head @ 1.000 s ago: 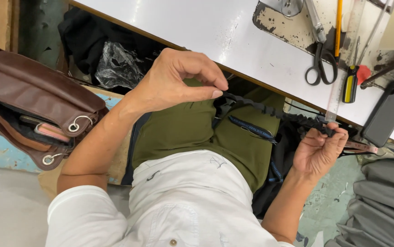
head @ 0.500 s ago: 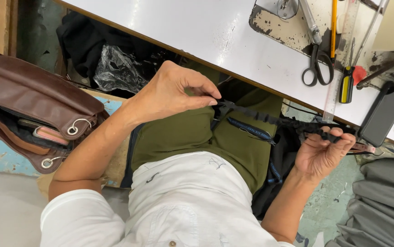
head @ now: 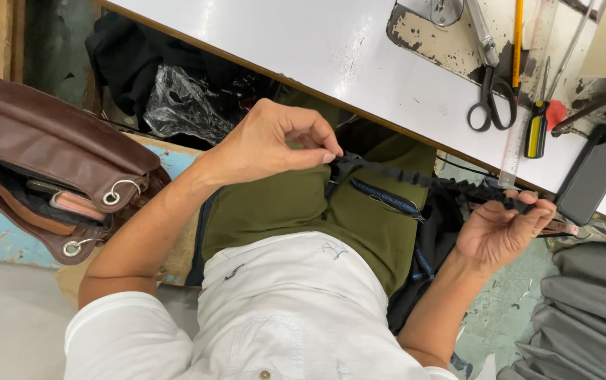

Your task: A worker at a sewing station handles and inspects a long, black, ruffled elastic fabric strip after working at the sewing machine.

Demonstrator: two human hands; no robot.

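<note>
Left hand is raised over the lap, wrist bent, fingers curled down, thumb and forefinger pinched together on one end of a black gathered strip. The strip runs taut from that pinch across to the right hand, just below the edge of the white table. Right hand is palm up, forearm coming up from lower right, fingers curled over the strip's other end, closed on it. The strip hangs in the air above the olive green trousers, touching neither table nor lap as far as can be told. A second dark band with blue print lies on the trousers just under it.

On the table: black-handled scissors, a clear ruler, a yellow-and-black tool, a dark phone. An open brown leather bag sits at far left, well apart from both hands. Grey fabric is piled at lower right.
</note>
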